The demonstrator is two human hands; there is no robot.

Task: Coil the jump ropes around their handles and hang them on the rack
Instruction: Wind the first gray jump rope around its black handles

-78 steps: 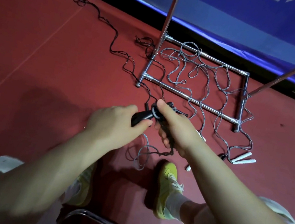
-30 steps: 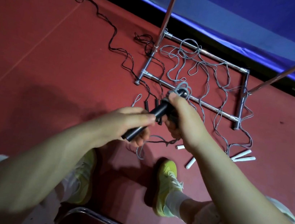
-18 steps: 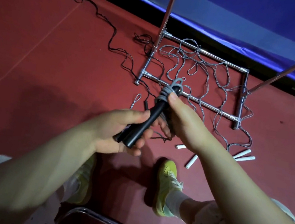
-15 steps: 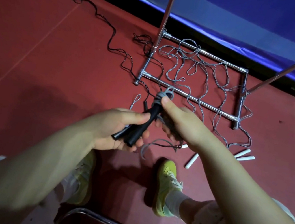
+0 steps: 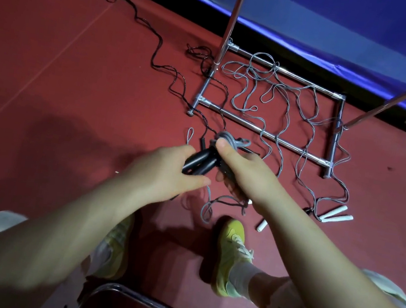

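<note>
Both hands are held close together above the floor. By the left hand (image 5: 168, 172) a pair of black handles (image 5: 199, 162) is gripped, with the fingers curled round the lower part. The right hand (image 5: 243, 175) is closed on the same bundle from the other side, and its thumb is pressed on the grey cord (image 5: 231, 141) that is wound around the top of the handles. A loose tail of this cord hangs down below the hands, to just beside the right shoe (image 5: 230, 257).

The cord is judged to be light, thin and soft, and also a little springy, so the turns can open again if they are not pinned. The handles are stiff and smooth; they are best taken at the middle, both together, while the cord is guided near the winding.

Further out, a white-handled rope (image 5: 294, 109) is spread in many loops over the base of the metal rack (image 5: 265, 132), and its white handles (image 5: 335, 215) lie on the right. A black rope (image 5: 159, 51) runs in curves to the far left. The red floor (image 5: 52, 67) looks flat and a little rough, like a sport mat. Behind the rack a blue padded wall (image 5: 345, 22) is seen, and at the bottom edge a curved chrome tube (image 5: 149, 303), perhaps of a chair.
</note>
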